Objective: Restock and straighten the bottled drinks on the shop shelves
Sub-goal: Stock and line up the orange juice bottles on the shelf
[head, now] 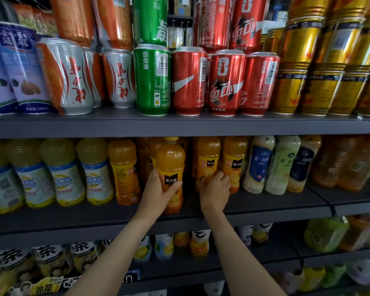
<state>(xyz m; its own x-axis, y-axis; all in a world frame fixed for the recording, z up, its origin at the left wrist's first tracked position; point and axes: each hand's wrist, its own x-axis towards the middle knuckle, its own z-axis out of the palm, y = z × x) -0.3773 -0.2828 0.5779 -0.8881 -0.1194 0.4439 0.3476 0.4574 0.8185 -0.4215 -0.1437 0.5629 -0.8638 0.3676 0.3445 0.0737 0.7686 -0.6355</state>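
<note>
Mid-shelf [265, 205], left grip [156, 189] clasps orange bottle [171, 165]; right grip [216, 189] seemingly clutches another [207, 159].

Gold cans [338, 60] blurred, labels unreadable

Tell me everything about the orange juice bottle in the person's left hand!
The clear plastic orange juice bottle is full, with a yellow cap and a black label patch with white writing. It stands upright near the front edge of the dark grey middle shelf, ahead of the others. The left hand grips its lower half.
</note>
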